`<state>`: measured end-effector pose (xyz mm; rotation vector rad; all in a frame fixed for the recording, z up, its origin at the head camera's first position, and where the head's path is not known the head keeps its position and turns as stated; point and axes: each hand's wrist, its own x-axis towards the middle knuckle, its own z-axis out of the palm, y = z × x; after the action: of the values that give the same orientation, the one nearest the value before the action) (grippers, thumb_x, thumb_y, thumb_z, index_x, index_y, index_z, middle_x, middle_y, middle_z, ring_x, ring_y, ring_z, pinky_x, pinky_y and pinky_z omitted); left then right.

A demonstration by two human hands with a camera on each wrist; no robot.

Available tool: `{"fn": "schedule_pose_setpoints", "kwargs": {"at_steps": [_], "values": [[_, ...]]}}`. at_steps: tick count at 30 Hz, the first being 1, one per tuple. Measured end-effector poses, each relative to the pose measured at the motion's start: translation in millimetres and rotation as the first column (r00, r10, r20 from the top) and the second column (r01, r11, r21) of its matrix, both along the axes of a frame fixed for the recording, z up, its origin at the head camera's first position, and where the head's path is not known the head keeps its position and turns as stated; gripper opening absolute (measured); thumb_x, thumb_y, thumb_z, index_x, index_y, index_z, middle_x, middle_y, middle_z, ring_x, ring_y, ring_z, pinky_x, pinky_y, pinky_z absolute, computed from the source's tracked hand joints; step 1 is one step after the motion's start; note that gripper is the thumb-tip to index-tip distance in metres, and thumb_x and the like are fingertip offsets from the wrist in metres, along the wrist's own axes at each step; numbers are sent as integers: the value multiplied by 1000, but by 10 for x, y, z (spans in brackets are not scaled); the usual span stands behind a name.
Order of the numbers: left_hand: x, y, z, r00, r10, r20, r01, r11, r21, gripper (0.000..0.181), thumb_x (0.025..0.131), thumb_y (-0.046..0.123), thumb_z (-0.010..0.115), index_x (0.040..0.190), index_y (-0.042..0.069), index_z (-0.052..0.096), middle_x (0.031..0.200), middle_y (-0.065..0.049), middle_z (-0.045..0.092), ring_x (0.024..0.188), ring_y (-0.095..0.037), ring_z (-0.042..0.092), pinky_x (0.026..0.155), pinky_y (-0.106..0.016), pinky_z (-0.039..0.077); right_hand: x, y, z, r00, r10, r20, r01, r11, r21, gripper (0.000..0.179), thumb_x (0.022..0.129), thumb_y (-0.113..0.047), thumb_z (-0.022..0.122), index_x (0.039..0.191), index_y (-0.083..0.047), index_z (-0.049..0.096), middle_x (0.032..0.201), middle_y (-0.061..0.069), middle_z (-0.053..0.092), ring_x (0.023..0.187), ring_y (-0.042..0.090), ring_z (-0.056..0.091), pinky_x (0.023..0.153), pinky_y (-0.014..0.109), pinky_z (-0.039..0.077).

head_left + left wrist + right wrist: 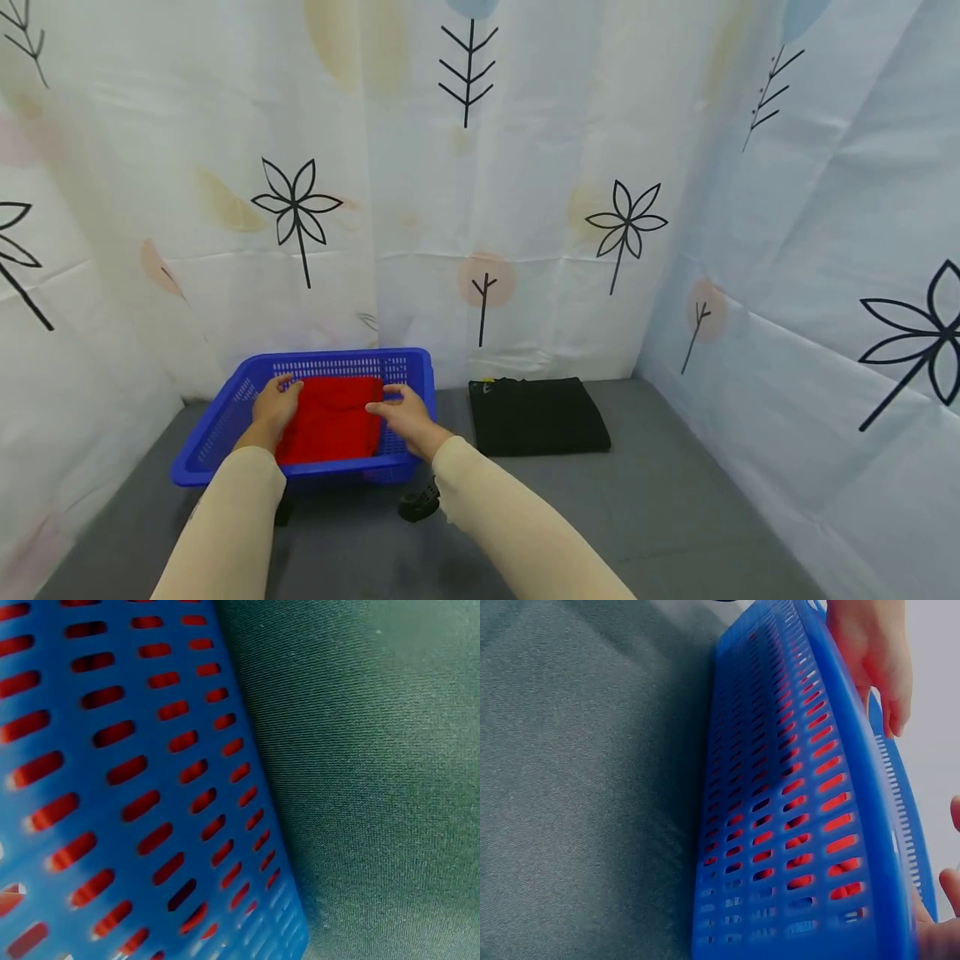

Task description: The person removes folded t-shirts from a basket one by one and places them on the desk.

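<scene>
A folded red cloth (333, 421) lies inside a blue plastic basket (300, 471) with slotted walls. At the cloth's left edge is my left hand (276, 404), its fingers loosely bent over the basket. My right hand (407, 415) is by the right edge, thumb and fingers apart; whether either hand touches the cloth I cannot tell. In the left wrist view, the basket's wall (112, 772) shows red through its slots and hides the hand. The right wrist view catches the basket's side (765, 825), the left hand (870, 660) above the rim and part of the right hand (937, 937).
To the right of the basket, a folded black cloth (540, 417) lies flat on the grey table surface (637, 508). Patterned white curtains (525, 208) stand behind and at both sides. A small dark object (418, 504) shows under the right wrist.
</scene>
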<state>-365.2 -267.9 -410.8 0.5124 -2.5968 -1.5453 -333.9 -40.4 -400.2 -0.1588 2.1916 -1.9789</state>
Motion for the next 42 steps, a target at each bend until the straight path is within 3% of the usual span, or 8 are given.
{"fn": "schedule_pose_setpoints", "kwargs": {"at_steps": [7, 11, 16, 21, 28, 37, 42], "values": [[-22, 27, -96, 999, -23, 28, 23, 1000, 17, 63, 106, 28, 32, 156, 0, 8, 158, -32, 11, 144, -50, 14, 118, -60, 15, -13, -90, -55, 996, 6, 87, -16, 994, 110, 53, 90, -20, 72, 137, -9, 51, 121, 12, 62, 103, 28, 61, 97, 47, 51], [-57, 59, -164, 998, -33, 52, 33, 999, 5, 65, 106, 28, 33, 157, 1, 3, 159, -31, 8, 144, -52, 11, 118, -62, 14, -21, -118, -88, 989, 30, 145, -54, 985, 167, 55, 89, -18, 73, 138, -10, 50, 129, 16, 57, 110, 32, 60, 98, 50, 51], [-82, 16, -193, 996, -35, 83, 40, 998, -51, 64, 106, 30, 30, 156, -1, 5, 157, -33, 9, 140, -59, 7, 116, -64, 12, -43, -137, -132, 975, 75, 210, -109, 981, 158, 60, 88, -13, 74, 141, -9, 48, 136, 19, 52, 112, 38, 59, 96, 52, 51], [-105, -99, -176, 988, -97, 123, 104, 993, -54, 66, 106, 32, 29, 155, -2, 2, 157, -35, 5, 140, -60, 3, 115, -67, 11, -62, -159, -151, 970, 86, 227, -124, 979, 161, 61, 86, -10, 75, 141, -10, 49, 134, 18, 53, 103, 34, 61, 93, 49, 54], [-176, -214, -204, 980, -171, 101, 174, 985, -18, 65, 107, 27, 34, 156, 0, 1, 158, -34, -2, 144, -53, 4, 118, -63, 8, -62, -194, -140, 966, 138, 219, -188, 954, 231, 63, 86, -9, 75, 142, -13, 49, 133, 16, 53, 95, 31, 61, 96, 50, 52], [-225, -234, -280, 988, -133, 79, 138, 989, -50, 65, 105, 24, 44, 157, 4, 10, 156, -35, 11, 132, -52, 24, 113, -63, 27, -72, -180, -113, 961, 183, 206, -241, 923, 301, 65, 86, -7, 75, 145, -13, 47, 141, 16, 48, 93, 29, 59, 99, 50, 49], [-266, -237, -289, 991, -108, 73, 112, 992, -52, 67, 104, 26, 47, 157, 6, 12, 157, -34, 12, 133, -51, 26, 112, -63, 30, -116, -170, -128, 954, 206, 218, -267, 916, 300, 65, 86, -7, 74, 145, -15, 47, 141, 17, 47, 94, 29, 60, 99, 51, 50]]}}
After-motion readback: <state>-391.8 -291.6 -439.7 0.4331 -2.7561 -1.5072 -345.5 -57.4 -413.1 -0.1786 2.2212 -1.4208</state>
